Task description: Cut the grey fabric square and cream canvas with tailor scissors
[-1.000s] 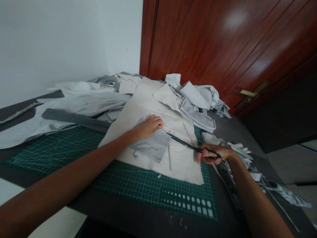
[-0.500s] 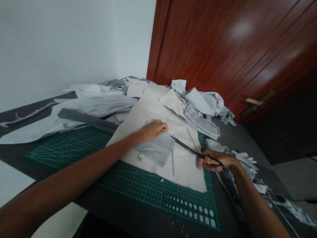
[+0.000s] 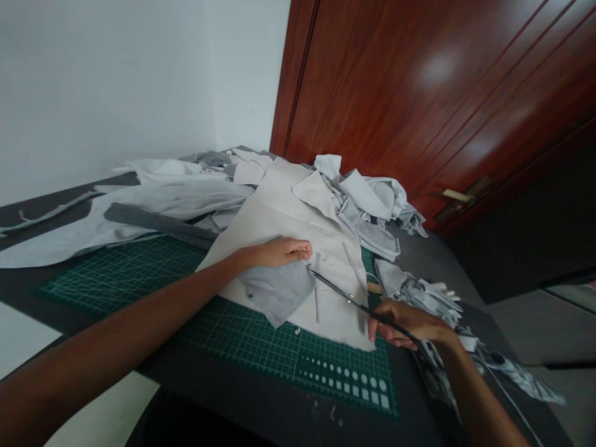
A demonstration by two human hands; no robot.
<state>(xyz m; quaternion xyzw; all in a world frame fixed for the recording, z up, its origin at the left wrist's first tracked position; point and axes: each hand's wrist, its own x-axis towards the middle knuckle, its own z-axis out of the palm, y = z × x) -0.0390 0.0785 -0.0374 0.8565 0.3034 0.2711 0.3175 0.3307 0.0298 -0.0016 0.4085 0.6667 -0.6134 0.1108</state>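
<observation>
Head view: forward and down onto a dark table [image 3: 261, 406] standing against a wall, both forearms entering from the lower corners.

Left hand [image 3: 279, 252]: flat on the cream fabric sheet [image 3: 274, 214], fingers together and pointing right, along the top edge of a grey fabric patch [image 3: 277, 292].

Right hand [image 3: 410, 324]: fingers curled and closed around the handles of the black-handled scissors [image 3: 358, 304], near the sheet's lower right corner.

Scissors axis: long and straight, running from the right hand up and to the left across the sheet; tips point at the left hand and end just beside its fingertips (blades appear nearly closed, though the angle is hard to judge).

Sheet position: spread over a green cutting mat [image 3: 125, 273], its upper end trailing off the mat toward the table's far corner.

Surroundings: grey and white fabric offcuts [image 3: 419, 295] lie heaped along the table's right edge, a crumpled pile [image 3: 367, 198] at the far edge, and a long grey strip [image 3: 158, 220] at the mat's far left. Beyond the far right corner stands a reddish wooden door [image 3: 395, 93].
</observation>
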